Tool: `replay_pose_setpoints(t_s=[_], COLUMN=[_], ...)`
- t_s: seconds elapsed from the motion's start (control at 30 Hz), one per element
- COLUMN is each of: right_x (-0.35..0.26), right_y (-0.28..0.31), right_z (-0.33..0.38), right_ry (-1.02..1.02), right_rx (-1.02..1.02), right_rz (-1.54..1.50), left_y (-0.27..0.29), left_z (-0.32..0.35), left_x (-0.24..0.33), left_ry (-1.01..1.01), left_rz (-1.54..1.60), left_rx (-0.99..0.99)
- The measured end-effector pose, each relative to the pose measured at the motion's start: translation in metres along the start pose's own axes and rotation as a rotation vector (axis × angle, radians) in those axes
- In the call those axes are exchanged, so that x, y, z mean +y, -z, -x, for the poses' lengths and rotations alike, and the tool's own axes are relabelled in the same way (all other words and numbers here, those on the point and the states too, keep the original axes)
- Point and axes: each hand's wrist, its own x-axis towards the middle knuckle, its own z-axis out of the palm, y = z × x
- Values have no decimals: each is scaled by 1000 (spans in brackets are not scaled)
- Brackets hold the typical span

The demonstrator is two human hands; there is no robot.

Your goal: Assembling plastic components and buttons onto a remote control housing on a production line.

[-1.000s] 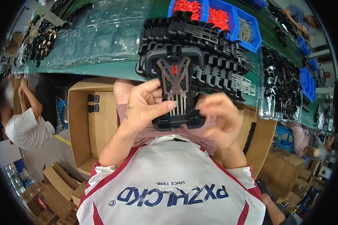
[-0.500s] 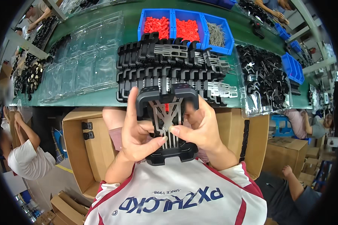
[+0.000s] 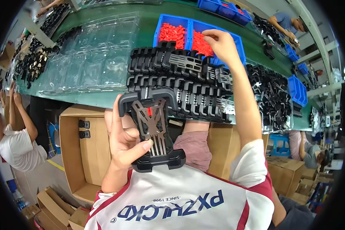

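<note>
Two hands are at work in the head view. In the lower middle of the frame, the left hand (image 3: 123,143) holds a black plastic bracket with a grey metal lattice plate (image 3: 152,132) upright against the person's lap; its fingers (image 3: 116,115) are clamped on the bracket's left side, the thumb pressing the lower end of the plate. A small red piece shows behind the lattice near the top. The right hand (image 3: 219,42) reaches to the upper middle of the frame, into a blue bin of small red parts (image 3: 198,41), fingers drawn together over the red parts; whether they pinch one I cannot tell. Just left of it stands a second blue bin of red parts (image 3: 173,33). Between bins and lap, rows of assembled black brackets (image 3: 180,82) lie stacked on the green worktop (image 3: 142,17). Clear plastic trays (image 3: 92,57) cover the worktop's upper left, loose black parts (image 3: 270,97) its right. An open cardboard box (image 3: 82,149) sits at the lower left, below the worktop edge.
</note>
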Motion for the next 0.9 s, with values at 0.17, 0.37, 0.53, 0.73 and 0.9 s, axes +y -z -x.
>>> replay_pose_setpoints(t_s=[0.17,0.37,0.53,0.73,0.9], right_x=[71,71,76,21,-63], right_y=[-33,-37,-36,-7,-3], right_z=[-64,-80,-71,-30,73], right_ry=[109,83,67,-19,-18], right_rx=[-452,-529,-386,31,108], right_rz=[460,454,397,-87,-765], left_y=[3,14,5,0,4], left_z=[3,9,10,7,6], left_x=[2,6,7,9,8], left_ry=[-48,-9,34,46,78], left_rz=[-98,-34,97,178,127], left_rx=[-109,-106,-65,-38,-60])
